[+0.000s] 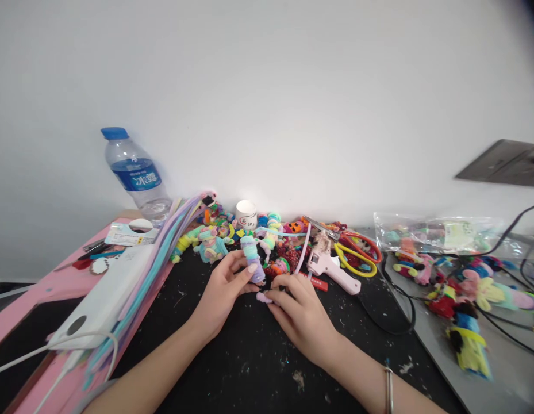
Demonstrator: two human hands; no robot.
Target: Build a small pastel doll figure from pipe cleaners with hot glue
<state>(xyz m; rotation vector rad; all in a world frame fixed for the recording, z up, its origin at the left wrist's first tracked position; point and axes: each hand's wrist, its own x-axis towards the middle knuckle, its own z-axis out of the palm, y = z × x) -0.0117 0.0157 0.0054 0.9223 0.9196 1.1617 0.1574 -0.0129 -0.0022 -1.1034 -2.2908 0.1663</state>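
My left hand (221, 296) pinches a small pastel pipe-cleaner coil figure (253, 257), banded mint, purple and pink, and holds it upright over the black mat (249, 368). My right hand (299, 313) rests beside it with fingers curled, pinching the loose lilac end of a pipe cleaner (263, 298) just below the figure. The two hands almost touch. A pile of finished fuzzy pipe-cleaner figures (215, 236) lies right behind them.
A pink glue gun (329, 265), red and yellow scissors (357, 250), a small white jar (246, 214), a water bottle (135, 175), a bundle of pastel pipe cleaners (154, 259), a white box (105, 299). Plastic bag (439, 233), more figures and black cables at right.
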